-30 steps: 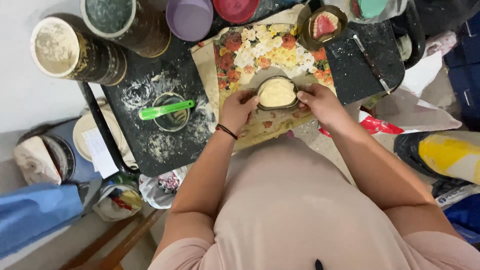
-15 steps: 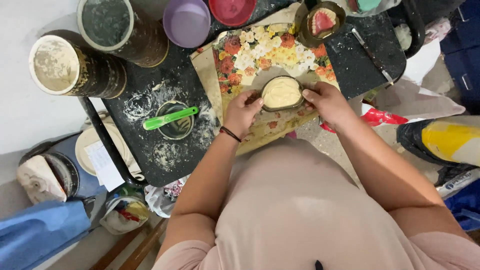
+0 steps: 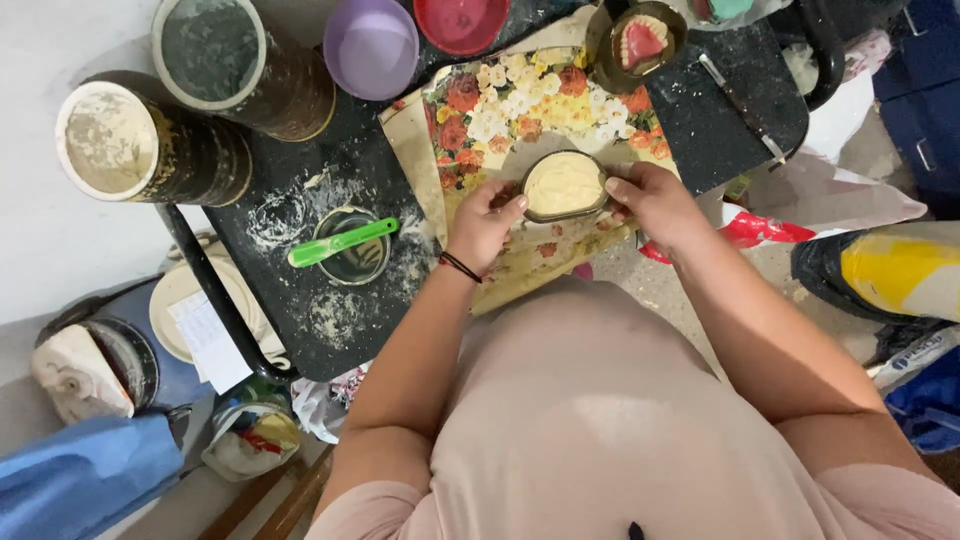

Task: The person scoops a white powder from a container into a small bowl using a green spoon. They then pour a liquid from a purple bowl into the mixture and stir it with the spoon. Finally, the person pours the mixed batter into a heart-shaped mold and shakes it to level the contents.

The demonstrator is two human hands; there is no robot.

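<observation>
A small metal mould (image 3: 564, 185) filled with pale cream plaster rests on a flowered cloth (image 3: 520, 110) spread over the black table (image 3: 330, 330). My left hand (image 3: 482, 222) grips the mould's left side, a dark band around its wrist. My right hand (image 3: 655, 203) grips the right side. Further back, another metal mould (image 3: 638, 45) holds a pink denture cast with white teeth.
A small bowl with a green spatula (image 3: 343, 243) sits left of my hands among white powder smears. Two large dusty tins (image 3: 150, 145) (image 3: 240, 65), a purple bowl (image 3: 371, 45) and a red bowl (image 3: 461, 22) line the far edge. A knife (image 3: 742, 108) lies at right. Buckets and bags crowd the floor.
The view has shifted slightly. Both hands stay on the mould, which sits at about the same spot on the cloth.
</observation>
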